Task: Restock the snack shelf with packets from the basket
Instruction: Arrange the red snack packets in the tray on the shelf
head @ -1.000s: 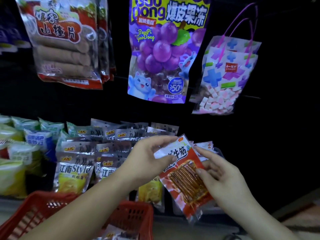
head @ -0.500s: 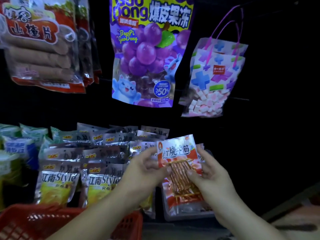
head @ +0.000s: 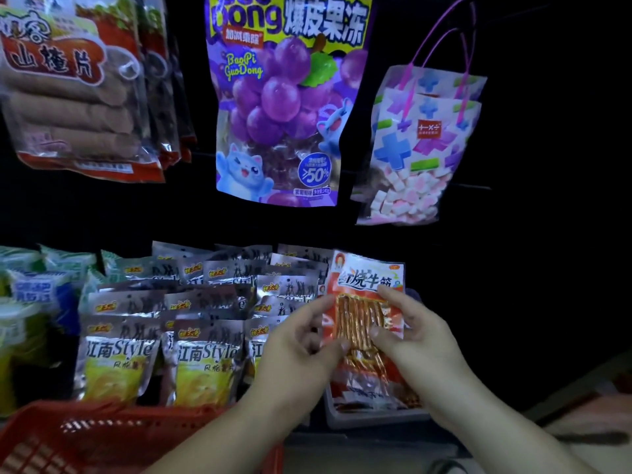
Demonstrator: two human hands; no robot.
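A red and white snack packet [head: 364, 299] with brown strips showing through its window stands upright at the right end of the shelf row. My left hand [head: 301, 347] pinches its left edge between thumb and fingers. My right hand [head: 413, 340] grips its right edge, thumb on the front. Its lower part sits in a clear tray [head: 372, 413] that holds more red packets. The red basket [head: 102, 436] is at the bottom left, below my left forearm; its contents are out of view.
Silver and yellow packets [head: 201, 336] fill the shelf left of the tray, with green and blue bags [head: 37, 289] further left. Above hang a purple grape jelly bag [head: 284, 97], a marshmallow bag [head: 420, 145] and red hawthorn packs [head: 71, 87]. Right of the tray is dark.
The packet has gone from tilted in front of the shelf to upright, its lower end down in the clear tray. Both hands moved forward with it and still hold its edges.
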